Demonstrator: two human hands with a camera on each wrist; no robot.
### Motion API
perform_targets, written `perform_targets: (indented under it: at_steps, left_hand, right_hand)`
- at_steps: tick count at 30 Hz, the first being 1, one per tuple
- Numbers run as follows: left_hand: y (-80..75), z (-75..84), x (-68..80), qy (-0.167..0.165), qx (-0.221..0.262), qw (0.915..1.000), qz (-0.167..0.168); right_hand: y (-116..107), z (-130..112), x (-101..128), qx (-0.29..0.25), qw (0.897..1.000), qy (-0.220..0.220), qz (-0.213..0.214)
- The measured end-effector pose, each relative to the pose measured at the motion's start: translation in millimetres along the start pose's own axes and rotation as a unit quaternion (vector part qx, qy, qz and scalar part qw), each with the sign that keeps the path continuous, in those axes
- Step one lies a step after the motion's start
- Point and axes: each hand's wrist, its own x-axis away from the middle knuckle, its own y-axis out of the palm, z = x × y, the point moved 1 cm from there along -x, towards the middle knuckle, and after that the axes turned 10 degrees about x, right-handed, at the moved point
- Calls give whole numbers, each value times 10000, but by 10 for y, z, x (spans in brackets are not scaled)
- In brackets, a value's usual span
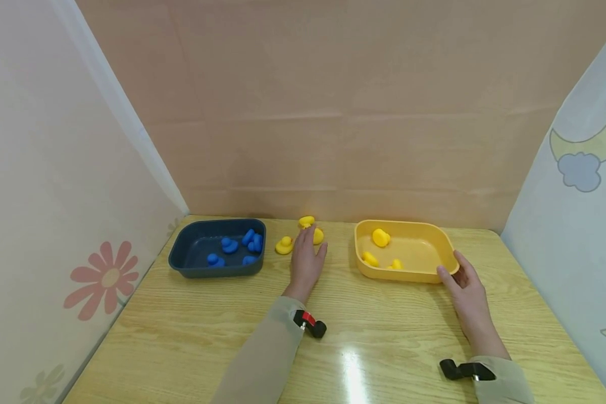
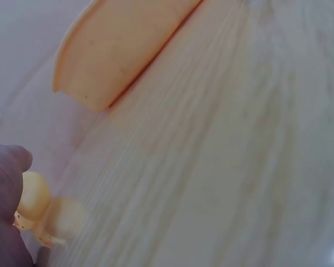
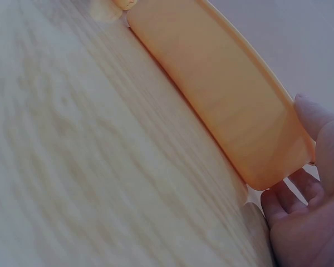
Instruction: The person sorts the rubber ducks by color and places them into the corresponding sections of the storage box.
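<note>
My left hand (image 1: 314,242) lies stretched out on the wooden table, its fingertips touching a yellow duck (image 1: 318,236). In the left wrist view a fingertip (image 2: 8,183) rests against that duck (image 2: 33,197). Two more yellow ducks (image 1: 284,245) (image 1: 306,221) sit close by. My right hand (image 1: 451,268) holds the near right corner of the yellow tray (image 1: 409,275). The thumb (image 3: 323,128) lies on the rim and the fingers (image 3: 284,203) curl beside the corner of the tray (image 3: 222,94). Three yellow ducks (image 1: 381,237) lie inside.
A dark blue tray (image 1: 182,264) with several blue ducks (image 1: 229,245) stands at the left. Paper walls close in the table on the left, back and right. Bare wood (image 1: 373,336) stretches toward the near edge.
</note>
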Motion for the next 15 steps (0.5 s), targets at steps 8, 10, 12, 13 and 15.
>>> perform_targets:
  at_steps: [8,10,12,13,15]
  left_hand:
    - [-6,8,18,281,-121,9994,169]
    - [-6,9,15,328,-145,9992,201]
    - [-4,8,9,359,-147,9990,218]
    - [-2,3,8,344,-141,9991,208]
    - [4,-5,4,308,-114,9993,167]
  right_hand:
    - [4,-4,1,-2,10000,7,3]
    - [3,-5,2,2,10000,7,-4]
    - [2,-3,-1,-28,10000,18,-5]
    - [4,1,-1,-58,10000,24,0]
    - [6,-1,6,-74,10000,-15,-14]
